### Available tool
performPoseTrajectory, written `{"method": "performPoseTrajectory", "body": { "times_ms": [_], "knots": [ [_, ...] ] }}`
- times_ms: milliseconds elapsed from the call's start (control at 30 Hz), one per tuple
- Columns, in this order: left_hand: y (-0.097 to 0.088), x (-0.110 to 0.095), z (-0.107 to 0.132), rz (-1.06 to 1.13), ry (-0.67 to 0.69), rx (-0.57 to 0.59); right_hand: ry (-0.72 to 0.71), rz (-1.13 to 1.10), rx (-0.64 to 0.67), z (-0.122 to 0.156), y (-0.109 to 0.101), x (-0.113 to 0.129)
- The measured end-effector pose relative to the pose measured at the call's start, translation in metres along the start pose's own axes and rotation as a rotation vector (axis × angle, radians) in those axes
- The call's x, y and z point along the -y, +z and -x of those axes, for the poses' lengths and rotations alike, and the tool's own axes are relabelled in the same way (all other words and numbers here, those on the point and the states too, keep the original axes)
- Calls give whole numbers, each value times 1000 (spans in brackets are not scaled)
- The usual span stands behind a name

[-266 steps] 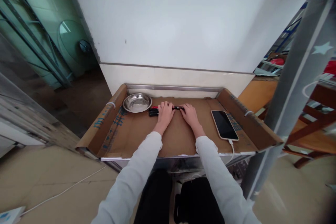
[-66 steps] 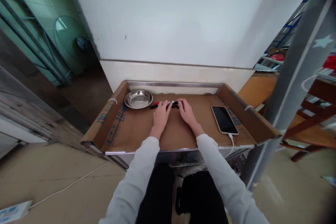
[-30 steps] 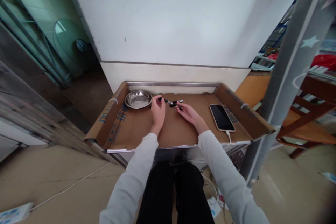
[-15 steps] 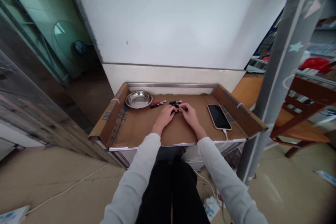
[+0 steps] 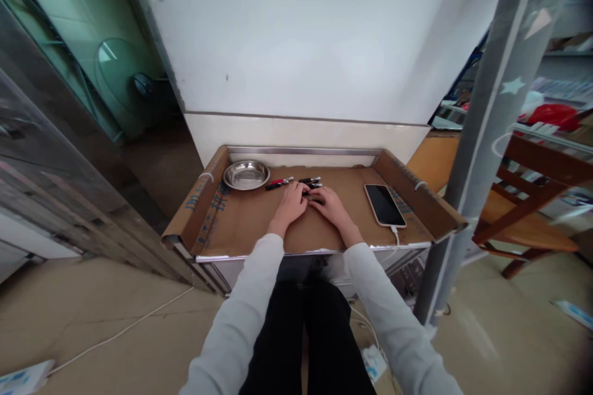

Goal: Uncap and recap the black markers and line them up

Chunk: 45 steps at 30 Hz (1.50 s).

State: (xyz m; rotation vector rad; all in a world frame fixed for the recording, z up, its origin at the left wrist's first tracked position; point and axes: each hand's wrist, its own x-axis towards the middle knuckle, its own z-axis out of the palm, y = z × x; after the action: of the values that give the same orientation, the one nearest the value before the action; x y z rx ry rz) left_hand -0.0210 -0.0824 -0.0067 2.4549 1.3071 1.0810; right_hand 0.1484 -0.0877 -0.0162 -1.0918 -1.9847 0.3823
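My left hand [image 5: 291, 203] and my right hand [image 5: 332, 205] are close together at the middle of a cardboard-lined table [image 5: 250, 231]. Both have curled fingers, around something small and dark that my fingers mostly hide. Just beyond them lie several slim black pen-like pieces [image 5: 309, 180] with silvery ends. To the left of these, beside my left hand, a red pen-like piece [image 5: 277, 182] rests against a black one [image 5: 274, 186].
A shallow round steel bowl [image 5: 246, 175] sits at the back left. A phone [image 5: 385, 205] with a white cable [image 5: 395, 236] lies on the right. Folded cardboard walls [image 5: 419, 194] edge both sides, and a metal post [image 5: 472, 136] stands at the right.
My right hand's fingers have come down lower and closer to my left hand. More black pieces now show beyond my hands. The view has shifted slightly.
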Motion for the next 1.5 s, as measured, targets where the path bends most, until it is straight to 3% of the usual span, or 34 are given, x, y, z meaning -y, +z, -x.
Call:
{"method": "performPoseTrajectory", "body": {
  "times_ms": [100,367,600,867,1133,1233,1333,1400,1500],
  "knots": [
    [-1,-1,3,14,8,-3,19,68,-66,5,-6,1],
    [1,1,4,-19,39,98,62,77,-29,9,-5,-7],
    [5,1,-3,-93,-32,12,53,192,-37,2,-1,-13],
    [6,0,-7,-203,-131,-44,56,526,-50,-9,2,-3],
    [2,1,-9,-190,-178,-112,79,498,-117,-10,4,-3],
    [0,3,-7,-201,-280,-235,54,470,-100,-9,4,0],
    [-1,4,-4,-251,-488,-376,14,452,-58,-7,4,3],
    [-1,4,-2,-275,-592,-409,15,445,-53,-6,4,4],
    [1,4,0,-281,-632,-396,15,422,-49,-5,3,5]
  ]
}}
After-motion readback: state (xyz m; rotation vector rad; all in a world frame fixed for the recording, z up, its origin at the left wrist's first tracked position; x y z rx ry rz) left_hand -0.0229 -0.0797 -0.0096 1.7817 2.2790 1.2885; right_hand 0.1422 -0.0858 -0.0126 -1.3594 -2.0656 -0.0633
